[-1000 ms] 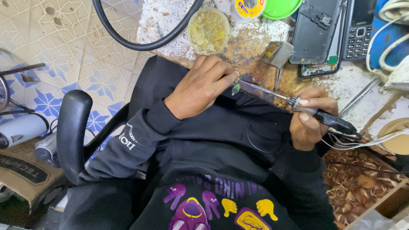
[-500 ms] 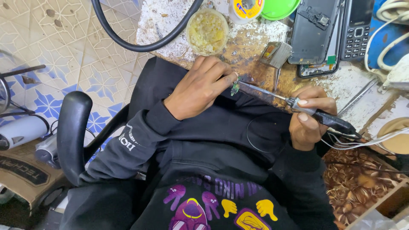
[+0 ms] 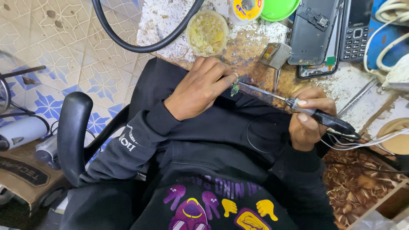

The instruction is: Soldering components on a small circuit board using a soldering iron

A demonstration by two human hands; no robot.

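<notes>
My left hand (image 3: 200, 87) pinches a tiny green circuit board (image 3: 234, 88) between thumb and fingertips, at the near edge of a stained workbench (image 3: 251, 47). My right hand (image 3: 309, 117) grips the black handle of a soldering iron (image 3: 298, 106). The iron's thin metal tip points left and touches the little board. Both hands hover over my lap, which is covered by a black hooded sweatshirt. A white cord trails from the iron's handle off to the right.
On the bench stand a round tub of yellowish paste (image 3: 207, 33), a solder spool (image 3: 247, 8), a green lid (image 3: 279, 8), a small brush (image 3: 277, 57), an opened phone shell (image 3: 315, 36) and a keypad phone (image 3: 355, 30). A black chair arm (image 3: 72, 132) is at my left.
</notes>
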